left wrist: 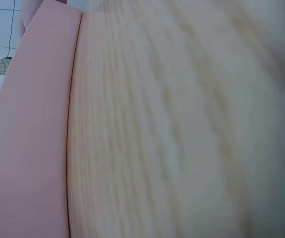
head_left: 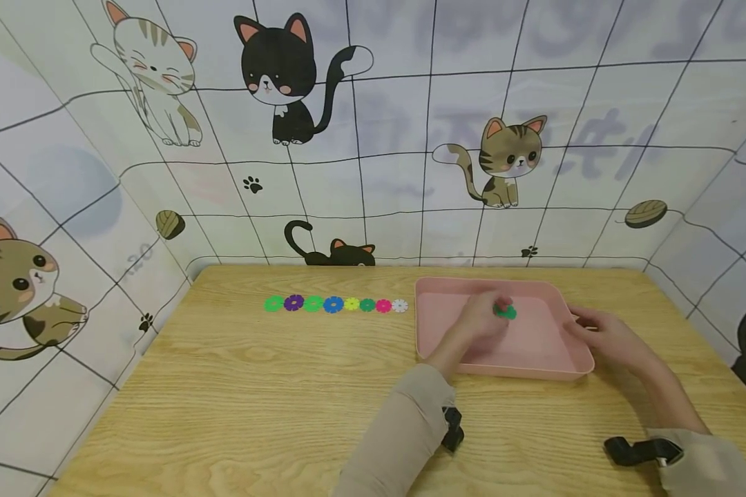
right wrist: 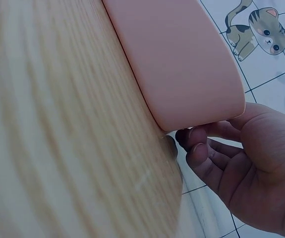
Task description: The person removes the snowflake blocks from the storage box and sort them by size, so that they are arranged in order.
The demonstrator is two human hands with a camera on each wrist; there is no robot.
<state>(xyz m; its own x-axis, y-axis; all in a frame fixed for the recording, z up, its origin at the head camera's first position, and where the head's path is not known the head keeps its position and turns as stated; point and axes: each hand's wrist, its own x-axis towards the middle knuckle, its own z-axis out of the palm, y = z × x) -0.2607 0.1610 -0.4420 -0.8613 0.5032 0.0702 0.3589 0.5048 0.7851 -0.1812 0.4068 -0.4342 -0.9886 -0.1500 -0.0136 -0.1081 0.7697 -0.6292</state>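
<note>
A pink tray [head_left: 534, 373] lies on the wooden table. My left hand [head_left: 481, 317] reaches into it from the front, its blurred fingertips right at a green snowflake disc [head_left: 508, 313] and a small reddish spot beside it; I cannot tell whether the fingers pinch the disc. Only the tray's outer wall [left wrist: 30, 119] and the tabletop fill most of the left wrist view. At the tray's right side, my right hand [head_left: 615, 338] grips the rim. In the right wrist view, the curled fingers of the right hand [right wrist: 261, 168] are at the tray's corner.
Left of the tray, a row of several coloured snowflake discs [head_left: 333, 304] lies along the back of the table [head_left: 255, 400], from green at the left to white at the right. Behind the table stands a wall covering [head_left: 391, 186] printed with cats.
</note>
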